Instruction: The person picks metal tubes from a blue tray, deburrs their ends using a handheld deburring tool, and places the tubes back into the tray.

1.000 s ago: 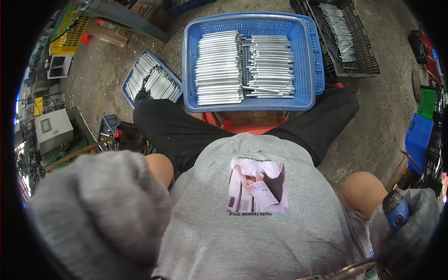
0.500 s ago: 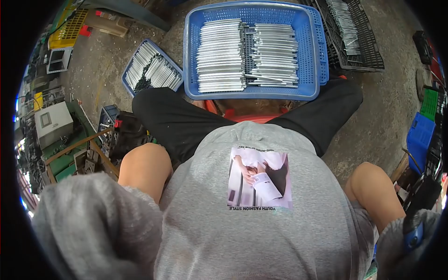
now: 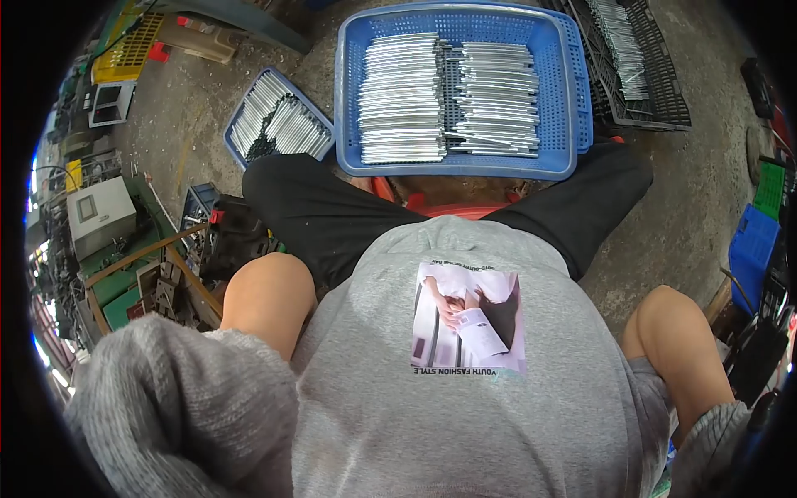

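Observation:
Neither of my hands shows in the head view. Both bare elbows stick out beside my grey T-shirt (image 3: 465, 415), and the forearms bend back towards the camera. A grey knitted sleeve (image 3: 158, 398) covers my left forearm, and another knitted sleeve (image 3: 710, 440) is on the right one. Whatever the hands hold is out of sight. In front of my knees stands a large blue plastic basket (image 3: 558, 100). Inside it, thin silvery metal rods lie in two stacks, a left stack (image 3: 403, 100) and a right stack (image 3: 498, 100).
A smaller blue basket (image 3: 325, 139) of similar rods sits on the floor to the left. Behind the large basket's right side is a black crate (image 3: 664, 91) with more rods. A grey box (image 3: 101, 212) on a cluttered stand lies left; blue bins (image 3: 751, 249) line the right.
The whole view has shifted a little, so things appear slightly further right. My left sleeve is more sharply bent in view. A dark and blue object by the right sleeve has mostly left the picture.

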The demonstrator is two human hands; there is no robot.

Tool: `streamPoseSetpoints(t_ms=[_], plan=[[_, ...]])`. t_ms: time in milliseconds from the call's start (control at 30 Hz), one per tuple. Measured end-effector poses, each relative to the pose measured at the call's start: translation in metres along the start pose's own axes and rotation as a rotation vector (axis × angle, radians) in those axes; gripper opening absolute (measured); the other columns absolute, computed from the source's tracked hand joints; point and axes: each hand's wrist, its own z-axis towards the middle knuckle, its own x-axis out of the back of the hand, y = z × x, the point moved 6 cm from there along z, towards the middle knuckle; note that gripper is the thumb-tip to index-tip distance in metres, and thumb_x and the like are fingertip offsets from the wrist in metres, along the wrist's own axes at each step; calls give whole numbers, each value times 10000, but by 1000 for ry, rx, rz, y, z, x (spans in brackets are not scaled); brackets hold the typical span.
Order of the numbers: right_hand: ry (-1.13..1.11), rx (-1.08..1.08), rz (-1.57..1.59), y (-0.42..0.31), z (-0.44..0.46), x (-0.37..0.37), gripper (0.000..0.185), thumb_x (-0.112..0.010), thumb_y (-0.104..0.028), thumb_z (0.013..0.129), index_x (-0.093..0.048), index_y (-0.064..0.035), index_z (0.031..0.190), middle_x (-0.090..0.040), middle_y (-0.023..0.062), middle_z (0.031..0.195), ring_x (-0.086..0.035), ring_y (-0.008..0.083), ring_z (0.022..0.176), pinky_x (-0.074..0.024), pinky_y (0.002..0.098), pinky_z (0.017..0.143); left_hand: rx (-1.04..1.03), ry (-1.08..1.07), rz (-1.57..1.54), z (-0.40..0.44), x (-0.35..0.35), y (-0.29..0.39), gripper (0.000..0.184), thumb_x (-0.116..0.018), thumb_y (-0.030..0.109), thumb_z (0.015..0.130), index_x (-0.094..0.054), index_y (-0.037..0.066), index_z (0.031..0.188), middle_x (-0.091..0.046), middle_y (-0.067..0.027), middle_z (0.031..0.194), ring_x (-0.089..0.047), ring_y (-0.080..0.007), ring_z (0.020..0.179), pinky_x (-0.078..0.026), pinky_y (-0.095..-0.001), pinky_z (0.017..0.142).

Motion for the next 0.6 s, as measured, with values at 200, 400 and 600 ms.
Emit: streamPoseSetpoints(t_ms=[200,400,600], plan=[[9,17,-6,2,-1,3,216,-684,-8,932,-699,10,1147,-663,37,959,-579,101,707,-493,263,609,-9,12,4,0,-1,-1,87,-706,149,949,-692,133,1033,-650,-20,1077,-601,-111,996,-498,-302,883],[46,4,-4,15,-8,3,235,-683,-10,935,-695,9,1169,-661,36,973,-576,103,717,-494,265,616,-26,30,-24,-5,-1,5,110,-712,148,948,-696,141,1057,-656,-18,1109,-606,-108,1031,-503,-305,917],[159,-4,28,34,-13,7,253,-683,-12,938,-690,7,1190,-658,36,987,-572,104,726,-495,267,623,-26,9,-60,1,-3,6,134,-718,148,947,-701,149,1080,-662,-15,1141,-611,-106,1066,-508,-307,952]])
